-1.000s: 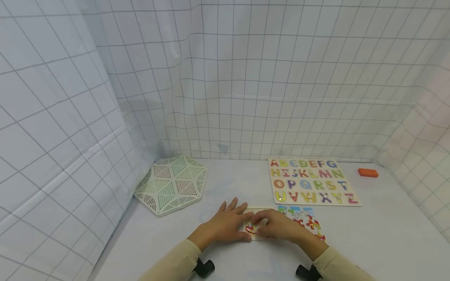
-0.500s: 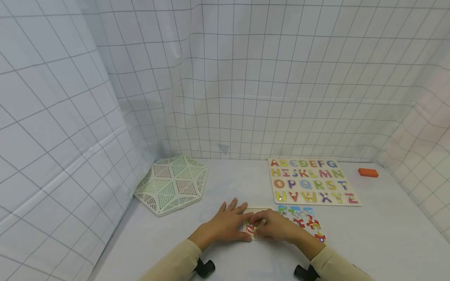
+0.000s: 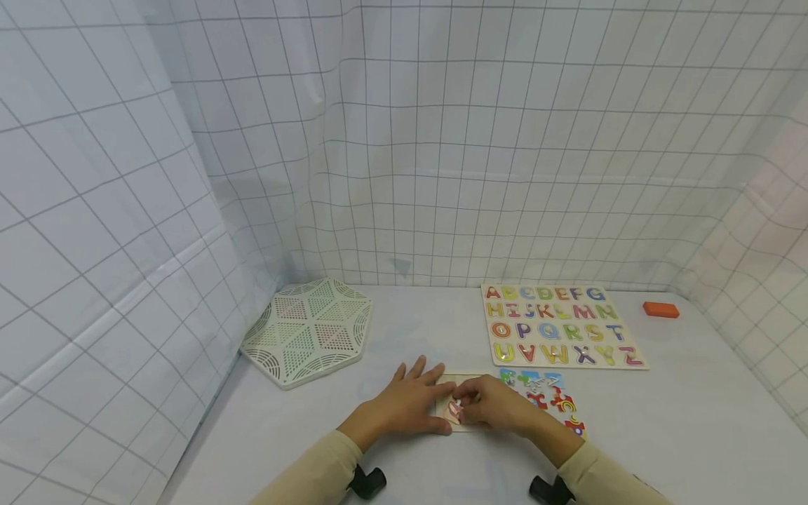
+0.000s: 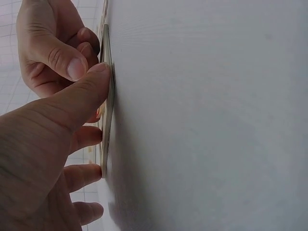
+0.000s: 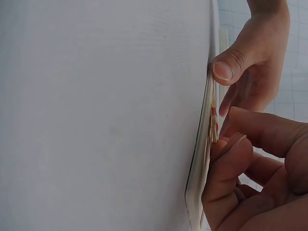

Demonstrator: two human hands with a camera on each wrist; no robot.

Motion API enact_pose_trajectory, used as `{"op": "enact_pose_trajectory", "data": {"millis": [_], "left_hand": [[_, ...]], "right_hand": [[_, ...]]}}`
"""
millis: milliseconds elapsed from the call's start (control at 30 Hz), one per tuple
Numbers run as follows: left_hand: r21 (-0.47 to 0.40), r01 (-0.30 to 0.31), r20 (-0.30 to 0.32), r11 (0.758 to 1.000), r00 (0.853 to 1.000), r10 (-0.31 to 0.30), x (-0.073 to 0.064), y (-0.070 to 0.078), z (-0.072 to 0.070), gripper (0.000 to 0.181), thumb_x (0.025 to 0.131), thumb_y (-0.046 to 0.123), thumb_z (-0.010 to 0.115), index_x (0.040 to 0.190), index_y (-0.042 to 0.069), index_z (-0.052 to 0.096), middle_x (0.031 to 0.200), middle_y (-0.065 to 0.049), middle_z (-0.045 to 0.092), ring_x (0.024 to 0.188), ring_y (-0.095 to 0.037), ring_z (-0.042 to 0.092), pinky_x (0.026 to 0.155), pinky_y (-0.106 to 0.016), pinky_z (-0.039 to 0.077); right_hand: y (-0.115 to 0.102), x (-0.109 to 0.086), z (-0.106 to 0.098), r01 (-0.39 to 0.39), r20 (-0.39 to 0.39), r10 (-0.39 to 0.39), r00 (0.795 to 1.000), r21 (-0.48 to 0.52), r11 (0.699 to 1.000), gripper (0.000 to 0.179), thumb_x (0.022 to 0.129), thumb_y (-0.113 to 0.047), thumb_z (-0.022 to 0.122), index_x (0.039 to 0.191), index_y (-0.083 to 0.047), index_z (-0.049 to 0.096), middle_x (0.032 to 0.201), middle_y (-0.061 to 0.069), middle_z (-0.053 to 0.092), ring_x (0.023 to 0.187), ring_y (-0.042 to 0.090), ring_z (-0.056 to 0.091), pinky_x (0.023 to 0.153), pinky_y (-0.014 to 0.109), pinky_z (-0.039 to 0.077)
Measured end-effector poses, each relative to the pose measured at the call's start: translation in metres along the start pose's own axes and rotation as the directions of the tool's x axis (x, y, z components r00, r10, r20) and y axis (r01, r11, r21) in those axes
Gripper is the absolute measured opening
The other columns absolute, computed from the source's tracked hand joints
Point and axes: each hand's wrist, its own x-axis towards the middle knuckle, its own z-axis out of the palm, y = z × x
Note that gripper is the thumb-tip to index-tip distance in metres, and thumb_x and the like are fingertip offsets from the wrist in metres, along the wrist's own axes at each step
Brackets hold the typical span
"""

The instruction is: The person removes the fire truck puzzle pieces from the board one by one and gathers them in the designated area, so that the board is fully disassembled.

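A pale wooden puzzle board (image 3: 445, 379) lies flat on the table between my hands. My left hand (image 3: 407, 403) rests at its left edge with the fingers spread; in the left wrist view the thumb (image 4: 91, 79) presses on the board's rim. My right hand (image 3: 495, 403) is over the board, its thumb and curled index finger pinching a small red-and-white puzzle piece (image 3: 454, 412). Seen from the right wrist, this piece (image 5: 214, 120) sits low against the board, partly covered by fingers. What is printed on it is too small to tell.
Several loose jigsaw pieces (image 3: 562, 401) in blue and red lie right of the board, partly behind my right hand. Further back is an alphabet board (image 3: 568, 361). An orange block (image 3: 661, 310) is at the far right, a perforated hexagonal panel (image 3: 309, 333) at the left.
The small piece has turned under my right fingers, from lying nearly level to a steeper slant. My right hand has shifted slightly left; my left hand has stayed in place.
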Motion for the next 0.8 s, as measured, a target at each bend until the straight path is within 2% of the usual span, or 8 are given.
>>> {"op": "enact_pose_trajectory", "data": {"millis": [267,467,633,800], "left_hand": [[-0.015,0.013,0.004,1.000,1.000,-0.013,-0.0004,0.0011,-0.0004,0.079,0.086,0.069,0.066,0.155,0.038,0.043,0.166,-0.004,0.031,0.155,-0.041,0.016,0.118,-0.068,0.020],[-0.025,0.022,0.007,0.999,1.000,-0.021,-0.0009,0.0023,-0.0011,0.080,0.086,0.068,0.066,0.156,0.038,0.042,0.166,-0.003,0.031,0.155,-0.040,0.016,0.118,-0.067,0.020],[-0.007,0.023,0.006,1.000,1.000,-0.023,-0.0014,0.0037,-0.0013,0.079,0.086,0.068,0.066,0.155,0.038,0.044,0.166,-0.002,0.031,0.155,-0.040,0.017,0.118,-0.066,0.021],[0.018,0.025,0.005,1.000,1.000,-0.025,-0.0010,0.0045,-0.0015,0.076,0.086,0.069,0.065,0.153,0.036,0.048,0.166,-0.002,0.031,0.155,-0.039,0.018,0.118,-0.066,0.023]], "right_hand": [[0.0017,0.0016,0.0017,0.027,-0.014,-0.028,1.000,-0.035,0.999,0.025,0.085,-0.004,0.074,0.109,-0.011,0.070,0.089,0.002,0.061,0.070,0.013,0.053,0.053,0.023,0.041],[-0.0006,0.0000,0.0034,0.064,-0.042,-0.070,0.997,-0.124,0.990,0.024,0.083,-0.003,0.076,0.104,-0.011,0.068,0.080,0.000,0.059,0.068,0.011,0.052,0.056,0.023,0.040],[-0.0016,0.0008,0.0049,0.064,-0.057,-0.077,0.995,-0.209,0.976,0.022,0.083,-0.003,0.077,0.100,-0.013,0.067,0.073,-0.004,0.057,0.063,0.007,0.051,0.054,0.022,0.037],[-0.0020,0.0006,0.0054,0.052,-0.076,-0.074,0.994,-0.260,0.964,0.021,0.082,-0.001,0.075,0.098,-0.012,0.067,0.073,-0.004,0.058,0.064,0.009,0.051,0.054,0.023,0.038]]}}
